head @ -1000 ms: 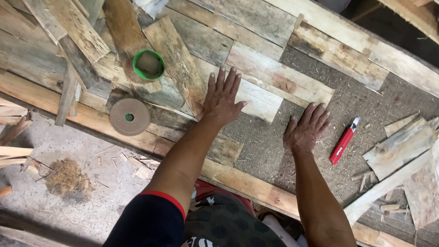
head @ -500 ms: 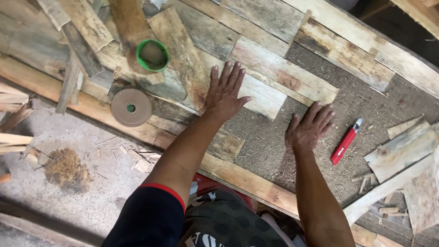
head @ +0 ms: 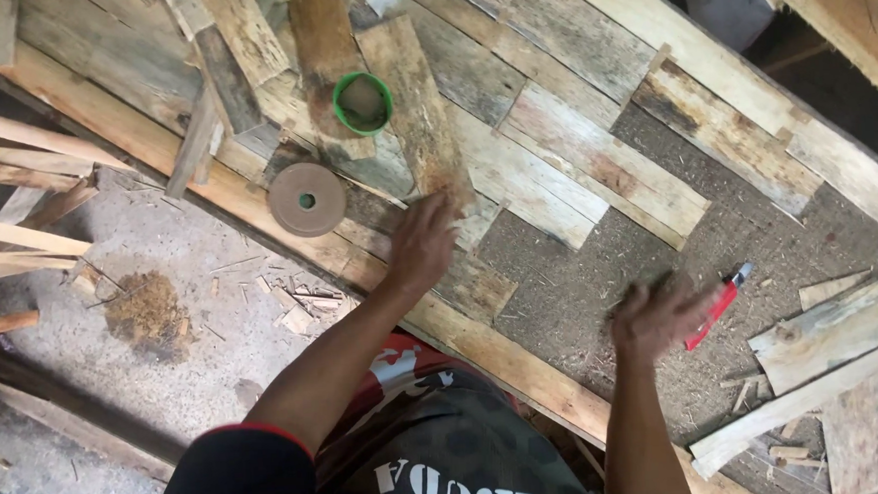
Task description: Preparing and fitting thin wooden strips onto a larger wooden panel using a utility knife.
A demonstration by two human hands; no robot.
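The bench (head: 562, 301) of patchwork planks runs diagonally, its near rail (head: 484, 345) just above the person's knees; below left the floor (head: 166, 392) lies strewn with chips. The left hand (head: 421, 243) lies on the low end of a loose board (head: 417, 118), fingers bent and holding nothing. That board lies slanted over the laid planks, so a push could well slide it into the green cup (head: 361, 103) just beside it, or send the brown disc (head: 306, 199) off the rail. The right hand (head: 658, 318) is blurred above the bare rough patch; how far its fingers are open cannot be told, and it grips nothing. A sweep rightward might knock the red knife (head: 719, 305) touching or just beside it. Open room is that bare patch; offcuts (head: 825, 357) crowd its right side.
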